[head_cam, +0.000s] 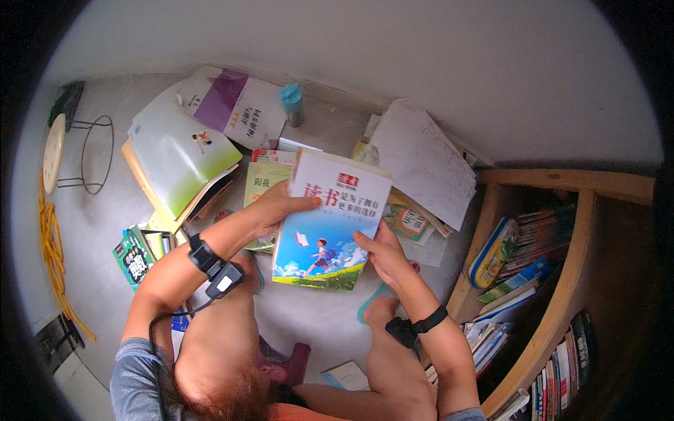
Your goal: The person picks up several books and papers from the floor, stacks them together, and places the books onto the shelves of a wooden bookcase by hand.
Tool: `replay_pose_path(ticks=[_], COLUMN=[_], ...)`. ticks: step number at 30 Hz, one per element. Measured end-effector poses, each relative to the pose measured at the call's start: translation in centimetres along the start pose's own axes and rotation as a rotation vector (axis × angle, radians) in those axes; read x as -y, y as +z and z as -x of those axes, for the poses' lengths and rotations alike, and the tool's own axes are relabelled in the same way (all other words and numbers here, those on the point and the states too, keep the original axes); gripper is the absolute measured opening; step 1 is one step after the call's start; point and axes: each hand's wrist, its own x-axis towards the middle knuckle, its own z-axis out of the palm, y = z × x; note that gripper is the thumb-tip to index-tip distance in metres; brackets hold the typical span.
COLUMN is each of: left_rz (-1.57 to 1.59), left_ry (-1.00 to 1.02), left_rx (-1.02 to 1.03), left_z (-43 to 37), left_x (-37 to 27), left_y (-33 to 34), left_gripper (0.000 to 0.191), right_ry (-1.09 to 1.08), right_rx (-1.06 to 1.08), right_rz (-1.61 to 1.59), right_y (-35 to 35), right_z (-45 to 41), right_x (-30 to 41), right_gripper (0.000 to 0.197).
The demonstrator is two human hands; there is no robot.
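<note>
A paperback book [331,226] with a blue-sky cover and a running figure is held up between both hands. My left hand [279,205] grips its left edge, thumb on the cover. Around the lower right edge closes my right hand [382,250], its thumb also on the cover. Other paper seems to show behind the book's top edge. Partly covered by the book and my left arm, a green book [263,176] lies on the floor. To the right, large loose paper sheets [426,158] rest on more books, including a green one [409,223].
At left stand a book pile [184,152], a round stool [55,152] and a coiled yellow cord [52,252]. A blue-lidded bottle [292,105] stands near the wall. A wooden shelf [571,231] with books is at right. A small book [347,376] lies between the legs.
</note>
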Motion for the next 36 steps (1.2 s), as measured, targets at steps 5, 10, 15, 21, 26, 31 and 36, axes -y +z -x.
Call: replay_pose_path(ticks=[5, 10, 15, 21, 26, 31, 36], left_rz=[-0.017, -0.215, -0.266, -0.36, -0.274, -0.24, -0.688], left_ry=[0.052, 0.081, 0.151, 0.203, 0.224, 0.155, 0.226], left_rx=[0.166, 0.315, 0.291, 0.401, -0.018, -0.021, -0.205], left_z=[1.5, 2.2, 2.9, 2.2, 0.8, 1.7, 3.9], left_x=[-1.2, -1.8, -2.3, -2.4, -1.2, -2.3, -3.0], left_y=[1.7, 2.5, 3.6, 5.5, 5.3, 3.9, 0.0], left_gripper=[0.065, 0.078, 0.087, 0.077, 0.048, 0.049, 0.055], right_ry=[0.004, -0.042, -0.127, -0.182, -0.258, -0.429, -0.601], right_rx=[0.022, 0.082, 0.069, -0.085, -0.276, -0.271, -0.173], right_rz=[-0.264, -0.33, -0.248, -0.223, -0.138, 0.069, 0.405], right_y=[-1.2, -1.1, -0.1, 0.5, 0.9, 2.0, 2.8], right_z=[-0.6, -0.4, 0.3, 0.8, 1.0, 1.1, -0.4], right_x=[-2.3, -1.1, 0.6, 0.3, 1.8, 3.9, 2.7], right_gripper=[0.052, 0.06, 0.062, 0.052, 0.042, 0.045, 0.055])
